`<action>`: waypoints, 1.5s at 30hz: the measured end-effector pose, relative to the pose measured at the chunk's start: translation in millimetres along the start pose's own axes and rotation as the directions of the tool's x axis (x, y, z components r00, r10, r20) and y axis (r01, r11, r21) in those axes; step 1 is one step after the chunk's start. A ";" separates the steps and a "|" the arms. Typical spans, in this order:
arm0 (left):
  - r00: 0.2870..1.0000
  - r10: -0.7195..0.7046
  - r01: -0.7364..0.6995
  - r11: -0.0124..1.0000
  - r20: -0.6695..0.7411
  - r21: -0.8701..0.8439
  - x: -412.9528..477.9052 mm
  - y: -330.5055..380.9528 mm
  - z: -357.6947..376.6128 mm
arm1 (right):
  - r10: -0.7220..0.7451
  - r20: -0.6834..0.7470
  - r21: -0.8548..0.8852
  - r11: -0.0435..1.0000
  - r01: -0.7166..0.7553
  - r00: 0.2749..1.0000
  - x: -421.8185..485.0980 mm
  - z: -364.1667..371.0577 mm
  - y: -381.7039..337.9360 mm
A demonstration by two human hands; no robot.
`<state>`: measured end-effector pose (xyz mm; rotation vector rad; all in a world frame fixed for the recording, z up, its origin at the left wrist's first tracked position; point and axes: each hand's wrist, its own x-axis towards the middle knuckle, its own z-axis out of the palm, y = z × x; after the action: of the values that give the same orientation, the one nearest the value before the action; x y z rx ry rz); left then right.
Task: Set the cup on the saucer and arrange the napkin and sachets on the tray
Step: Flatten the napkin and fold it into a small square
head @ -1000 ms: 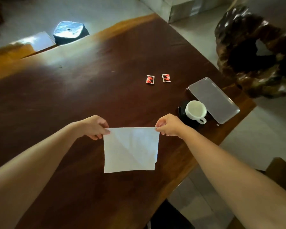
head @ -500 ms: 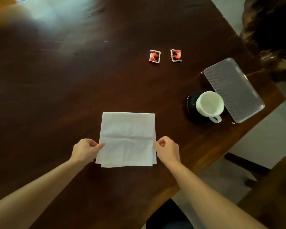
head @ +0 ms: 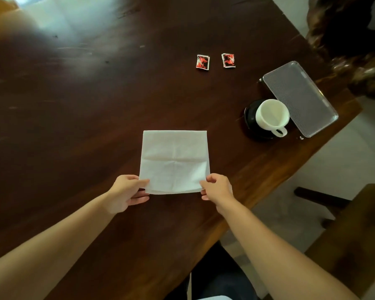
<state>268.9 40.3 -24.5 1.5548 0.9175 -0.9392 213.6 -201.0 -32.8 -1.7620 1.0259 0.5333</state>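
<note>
White napkin [head: 174, 162] lies flat on the dark wood table [head: 74, 118], its near corners pinched by both hands: left hand [head: 128, 192] at the near-left corner, right hand [head: 217, 187] at the near-right. Off to the right, the cup [head: 272, 116] sits on the black saucer [head: 250, 118], touching the clear tray [head: 299, 97] at the table's edge. Two red sachets [head: 202, 62] [head: 228, 60] lie side by side beyond the napkin, well apart from the tray.

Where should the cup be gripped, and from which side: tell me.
Pinch the cup by its loop handle, coming from the near side: the handle points toward the person, the cup stands upright on the saucer, and the tray crowds its far right.
</note>
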 end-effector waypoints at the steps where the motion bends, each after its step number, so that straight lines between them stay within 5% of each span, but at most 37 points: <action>1: 0.999 -0.006 0.008 0.998 0.036 -0.058 -5.6 3.0 0.3 | -0.017 0.020 0.055 0.998 0.016 1.000 -2.1 -4.5 -4.2; 8: 0.987 0.021 0.002 0.989 0.157 -0.147 -14.7 2.5 3.5 | -0.161 0.025 0.185 0.971 0.154 0.987 -7.1 -31.8 -22.2; 13: 0.995 0.016 -0.003 0.993 0.102 -0.121 -1.9 -18.5 18.1 | -0.097 -0.017 0.098 0.990 0.098 0.995 11.4 -29.4 5.0; 18: 0.990 0.136 -0.132 0.986 -0.037 0.098 13.4 -31.4 26.9 | -0.023 -0.029 -0.011 1.000 0.023 0.999 27.0 -22.8 28.2; 25: 0.999 0.045 -0.044 0.999 0.018 -0.007 12.9 -25.4 22.1 | -0.010 -0.008 -0.090 0.996 0.009 1.000 32.4 -24.8 32.2; 41: 0.979 0.202 -0.200 0.974 -0.003 0.104 19.9 -40.1 16.7 | 0.045 0.097 -0.068 0.997 -0.039 0.994 37.9 -34.5 27.7; 45: 0.924 0.379 -0.339 0.875 -0.054 0.345 12.4 -42.2 15.1 | -0.018 0.064 -0.159 0.987 0.028 0.998 32.2 -36.7 28.7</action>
<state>233.8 33.0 -54.1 2.0053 0.5341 -0.7589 203.6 -251.4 -56.6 -1.8836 0.9400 0.6679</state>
